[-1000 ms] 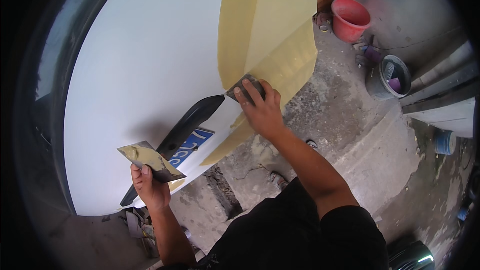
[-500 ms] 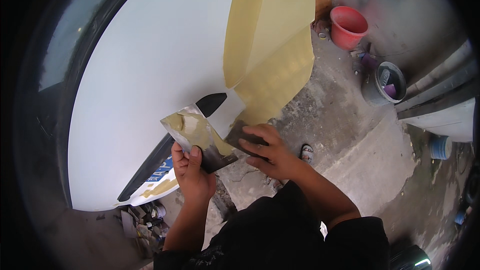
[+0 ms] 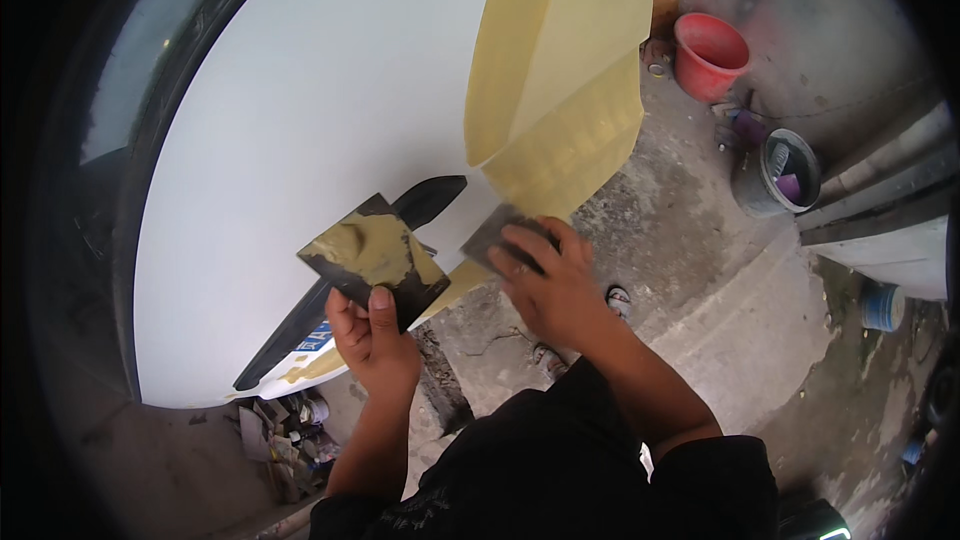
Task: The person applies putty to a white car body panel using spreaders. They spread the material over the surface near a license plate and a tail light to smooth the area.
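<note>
My left grip (image 3: 376,345) clamps a smeared plate (image 3: 374,262) at nine o'clock from my right grip (image 3: 548,285), itself closed on a dark spreader (image 3: 492,233), the plate probably light and stiff, its paste (image 3: 388,237) slippery, best held by the bare edge toward five o'clock.

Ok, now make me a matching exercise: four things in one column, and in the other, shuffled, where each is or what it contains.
Things
1. Paste-smeared plate
2. Dark scraper
3. Red bucket
4. Grey bucket

Places and states
A. In the right hand
B. With a purple thing inside
C. In the left hand
D. Nearest the brown box

Right pairs: 1-C, 2-A, 3-D, 4-B
</note>
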### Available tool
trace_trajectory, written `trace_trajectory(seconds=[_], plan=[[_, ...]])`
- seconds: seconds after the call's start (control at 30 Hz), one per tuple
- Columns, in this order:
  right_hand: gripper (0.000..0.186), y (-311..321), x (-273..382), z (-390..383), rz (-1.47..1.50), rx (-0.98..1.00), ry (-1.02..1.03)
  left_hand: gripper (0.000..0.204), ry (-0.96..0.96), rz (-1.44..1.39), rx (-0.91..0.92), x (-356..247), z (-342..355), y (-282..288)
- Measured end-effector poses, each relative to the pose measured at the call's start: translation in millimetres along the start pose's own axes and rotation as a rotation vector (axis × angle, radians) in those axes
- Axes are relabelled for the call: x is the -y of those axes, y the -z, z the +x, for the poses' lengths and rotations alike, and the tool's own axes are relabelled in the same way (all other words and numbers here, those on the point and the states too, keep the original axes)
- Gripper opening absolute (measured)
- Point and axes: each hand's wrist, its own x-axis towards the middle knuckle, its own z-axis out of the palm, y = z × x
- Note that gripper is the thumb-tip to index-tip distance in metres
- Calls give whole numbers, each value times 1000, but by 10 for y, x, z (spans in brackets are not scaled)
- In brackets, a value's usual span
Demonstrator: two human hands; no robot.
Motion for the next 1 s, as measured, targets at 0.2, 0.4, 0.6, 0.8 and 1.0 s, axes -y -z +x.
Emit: trace_trajectory(seconds=[0.2, 0.4, 0.6, 0.8, 1.0], plan=[[49, -387, -430, 397, -268, -188, -63, 34, 34, 15, -8, 49, 47, 210], [47, -636, -490, 651, -255, -333, 10, 36, 97, 23, -30, 111, -51, 361], [42, -874, -613, 486, -268, -269, -11, 36, 133, 5, -29, 159, -81, 443], [42, -998, -771, 419, -237, -305, 26, 34, 117, 20, -30, 185, -47, 429], [54, -688, -578, 416, -211, -264, -45, 33, 118, -13, -10, 81, 7, 353]])
